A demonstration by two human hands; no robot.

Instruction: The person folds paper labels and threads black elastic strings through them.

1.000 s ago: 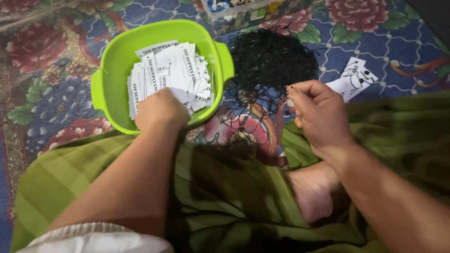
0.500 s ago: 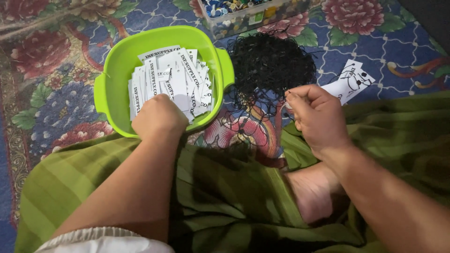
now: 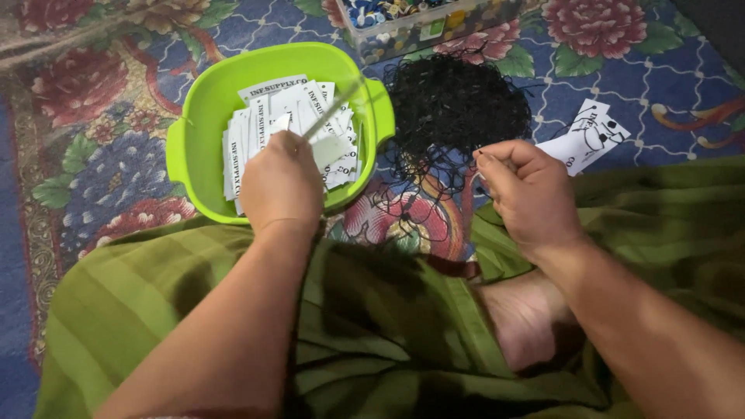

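pinching a white tag (image 3: 330, 124) over the green tub (image 3: 203, 116), left hand (image 3: 281, 182) fingers closed; right hand (image 3: 531, 194) fingers curled shut.

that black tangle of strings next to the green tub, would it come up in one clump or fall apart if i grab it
Probably as a loose clump: the black string pile looks thin, looped and tangled, with stray strands trailing toward the right hand. It likely feels floppy and very light, sagging rather than holding shape. Single strands may snag when pulled free.

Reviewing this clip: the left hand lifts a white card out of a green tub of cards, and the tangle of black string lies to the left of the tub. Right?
Not quite. In the head view the black string lies to the right of the green tub, not the left. The rest holds: the left hand lifts a white card from the tub.
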